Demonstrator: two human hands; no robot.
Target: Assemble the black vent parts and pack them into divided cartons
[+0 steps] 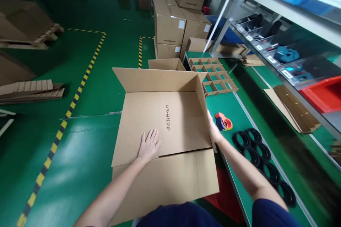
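Observation:
A large cardboard box [144, 113] with flaps folded outward lies in front of me, a line of printed characters on its broad panel. My left hand [149, 145] rests flat on that panel near its lower edge, fingers spread. At the box's right side, my right hand [214, 129] presses against the outer face of the side flap. Its fingers are partly hidden behind the cardboard, so I cannot see how far they curl. Just right of that hand, an orange and blue tape dispenser [224, 122] sits on the green workbench [213, 105].
Several black rings [252, 156] lie along the bench's right. Beyond the box stand a cardboard divider grid [213, 74] and another open box [166, 64]. A shelf rack [266, 51] with a red bin [323, 94] overhangs the right. Stacked cartons [170, 25] stand at the back.

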